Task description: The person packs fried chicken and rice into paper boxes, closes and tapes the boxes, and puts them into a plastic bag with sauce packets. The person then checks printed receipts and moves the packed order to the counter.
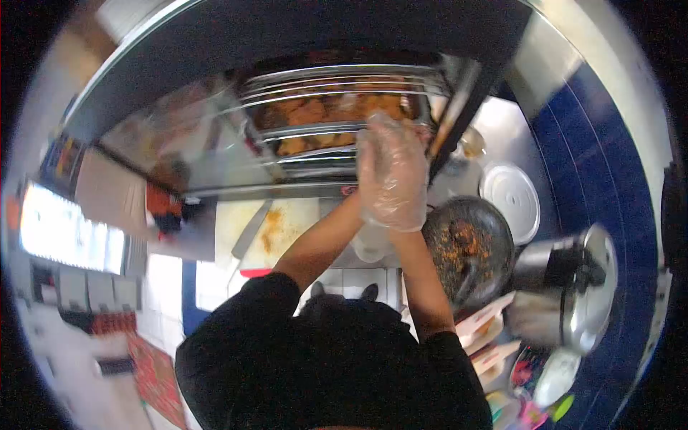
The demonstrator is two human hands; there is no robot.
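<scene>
My two hands are close together in front of the wire rack, overlapping in the middle of the view. A clear plastic glove covers my right hand (401, 179), whose fingers point up toward the rack and are smeared. My left hand (367, 168) lies against it on the left, largely covered by it. Whether anything is between them cannot be made out. Just beyond the fingertips, trays of orange-brown food (308, 111) sit behind the metal rack bars (322, 129).
A knife (251, 231) lies on a stained white cutting board (301, 215) at the left. To the right are a dark pan (502, 236) with food and a spoon, a round white lid (510, 201), a steel pot (534, 265) and open cartons (487, 322).
</scene>
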